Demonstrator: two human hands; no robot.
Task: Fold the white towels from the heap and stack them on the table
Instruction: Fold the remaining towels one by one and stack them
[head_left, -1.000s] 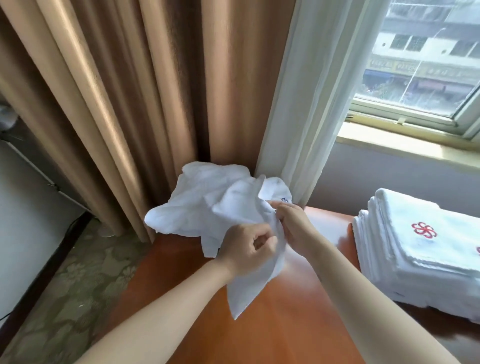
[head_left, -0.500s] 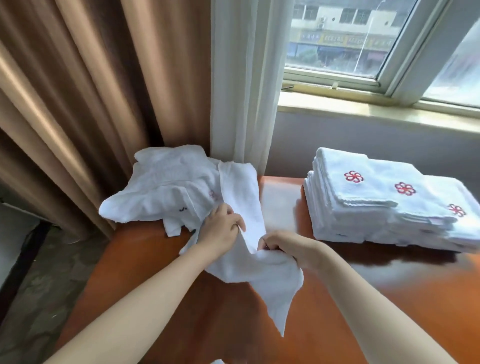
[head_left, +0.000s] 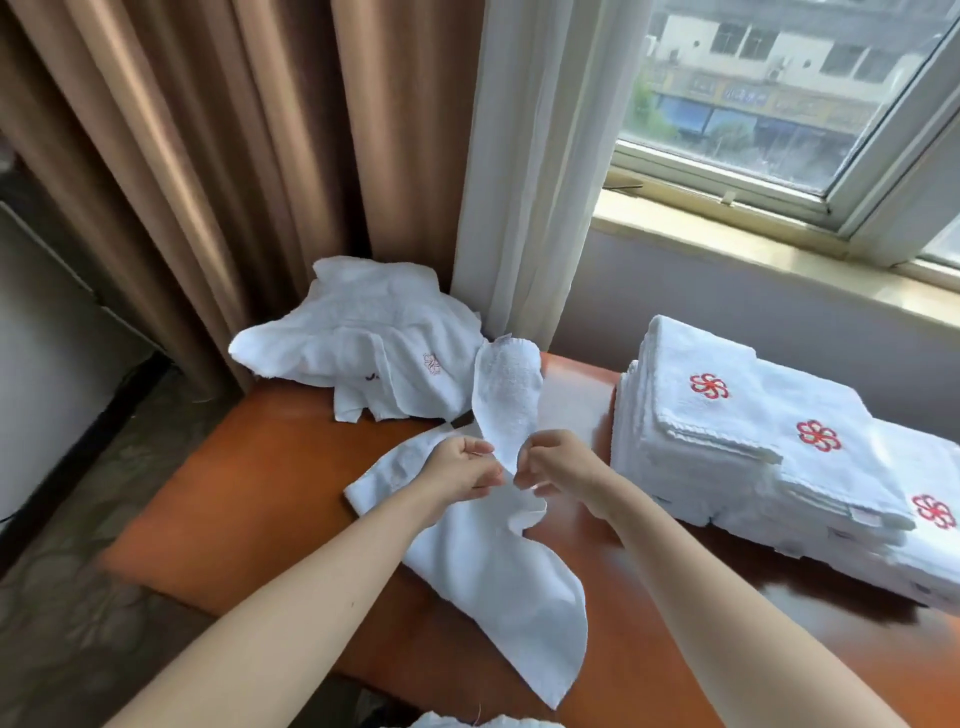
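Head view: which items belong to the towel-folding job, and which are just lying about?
Job:
- held towel, pinched by left hand and right hand
- heap of unfolded towels
- folded stack
- table

Just there:
- brown curtain
- sheer curtain
- window
- sill

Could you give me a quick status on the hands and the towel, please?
Left hand and right hand pinch the towel, unfolded, draped on table. Heap behind, stack right. Nothing blocking.
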